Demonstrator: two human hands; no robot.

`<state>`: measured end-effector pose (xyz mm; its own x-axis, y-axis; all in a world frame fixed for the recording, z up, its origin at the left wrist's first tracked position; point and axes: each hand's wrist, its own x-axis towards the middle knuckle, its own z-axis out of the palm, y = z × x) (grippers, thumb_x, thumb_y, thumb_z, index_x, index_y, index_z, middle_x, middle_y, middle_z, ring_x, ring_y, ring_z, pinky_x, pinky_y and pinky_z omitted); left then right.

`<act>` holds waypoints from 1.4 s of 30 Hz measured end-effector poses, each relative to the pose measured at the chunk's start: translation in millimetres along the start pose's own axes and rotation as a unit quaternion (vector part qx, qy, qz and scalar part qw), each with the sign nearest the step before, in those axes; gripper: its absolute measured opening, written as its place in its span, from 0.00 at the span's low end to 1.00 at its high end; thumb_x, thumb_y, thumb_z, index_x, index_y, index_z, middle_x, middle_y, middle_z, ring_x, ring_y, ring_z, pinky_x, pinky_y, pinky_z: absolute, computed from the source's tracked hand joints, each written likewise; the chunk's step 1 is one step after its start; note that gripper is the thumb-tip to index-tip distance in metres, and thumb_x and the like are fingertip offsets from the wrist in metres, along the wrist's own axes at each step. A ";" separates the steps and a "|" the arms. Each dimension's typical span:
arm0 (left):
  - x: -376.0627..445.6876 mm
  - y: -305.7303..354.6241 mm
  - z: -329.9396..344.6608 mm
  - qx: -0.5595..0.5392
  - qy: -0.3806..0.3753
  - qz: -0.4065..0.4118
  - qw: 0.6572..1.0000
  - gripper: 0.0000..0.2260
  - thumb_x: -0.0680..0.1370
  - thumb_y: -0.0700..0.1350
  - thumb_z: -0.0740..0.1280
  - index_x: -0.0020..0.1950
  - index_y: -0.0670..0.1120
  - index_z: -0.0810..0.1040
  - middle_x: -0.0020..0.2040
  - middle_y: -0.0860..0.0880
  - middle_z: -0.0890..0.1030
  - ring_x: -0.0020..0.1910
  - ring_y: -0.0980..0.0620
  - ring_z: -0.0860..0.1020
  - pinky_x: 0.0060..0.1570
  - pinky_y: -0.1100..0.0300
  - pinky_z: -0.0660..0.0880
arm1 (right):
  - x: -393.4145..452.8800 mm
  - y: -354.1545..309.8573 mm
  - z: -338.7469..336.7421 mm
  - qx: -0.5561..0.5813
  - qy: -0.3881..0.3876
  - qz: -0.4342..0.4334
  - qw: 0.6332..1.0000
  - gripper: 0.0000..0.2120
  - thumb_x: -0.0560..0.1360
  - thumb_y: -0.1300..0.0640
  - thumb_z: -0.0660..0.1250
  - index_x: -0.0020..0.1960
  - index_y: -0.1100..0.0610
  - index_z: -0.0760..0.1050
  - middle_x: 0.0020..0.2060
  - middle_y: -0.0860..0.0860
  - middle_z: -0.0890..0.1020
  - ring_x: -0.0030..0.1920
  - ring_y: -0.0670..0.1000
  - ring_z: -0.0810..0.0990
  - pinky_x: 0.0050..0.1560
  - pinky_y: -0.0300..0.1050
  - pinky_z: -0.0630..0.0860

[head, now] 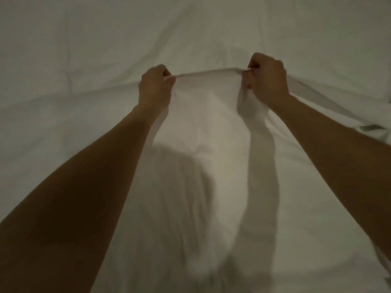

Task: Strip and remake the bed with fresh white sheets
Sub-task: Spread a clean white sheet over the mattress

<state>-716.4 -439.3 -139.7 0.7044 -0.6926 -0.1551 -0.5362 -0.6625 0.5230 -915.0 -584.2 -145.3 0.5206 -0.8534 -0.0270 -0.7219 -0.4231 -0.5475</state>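
Observation:
A white sheet (pixel 203 127) fills almost the whole head view, dim and wrinkled. My left hand (pixel 155 85) pinches the sheet's upper edge at centre left. My right hand (pixel 267 78) grips the same edge at centre right, with cloth bunched in its curled fingers. Between the two hands the edge is pulled taut and lifted a little. Below the hands the sheet hangs toward me, with the shadows of both arms on it. Beyond the edge lies more white bedding (pixel 190 28), creased and flat.
At the far right edge a small dark patch (pixel 369 127) shows under the folds of white cloth. White fabric spreads out on both sides of my arms.

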 end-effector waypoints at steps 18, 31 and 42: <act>-100.9 -30.8 125.8 0.201 0.015 0.164 0.966 0.25 0.82 0.55 0.51 0.77 0.48 0.61 0.77 0.44 0.61 0.76 0.45 0.59 0.69 0.36 0.55 | -96.1 24.0 88.3 -0.205 -0.090 -0.101 0.969 0.28 0.79 0.46 0.45 0.78 0.51 0.53 0.78 0.54 0.54 0.78 0.58 0.50 0.72 0.67 0.46; -348.3 -58.1 107.3 0.232 -0.141 0.166 0.948 0.31 0.77 0.62 0.55 0.78 0.51 0.58 0.79 0.45 0.55 0.77 0.40 0.53 0.66 0.29 0.58 | -322.0 73.4 35.8 -0.254 -0.187 -0.094 0.944 0.30 0.79 0.43 0.48 0.78 0.53 0.56 0.77 0.55 0.56 0.77 0.61 0.54 0.66 0.74 0.57; -469.9 -69.7 84.5 0.276 -0.250 0.188 0.909 0.47 0.59 0.59 0.67 0.77 0.50 0.59 0.78 0.42 0.55 0.76 0.36 0.54 0.60 0.26 0.62 | -455.3 90.5 -9.3 -0.274 -0.231 -0.108 0.927 0.31 0.72 0.45 0.62 0.73 0.52 0.62 0.73 0.59 0.66 0.72 0.66 0.64 0.56 0.75 0.68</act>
<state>-1049.3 -91.8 -174.1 0.1984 -0.8513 -0.4857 -0.9440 -0.2993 0.1389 -1221.7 -236.7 -174.8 0.7287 -0.5623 -0.3909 -0.6349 -0.7686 -0.0780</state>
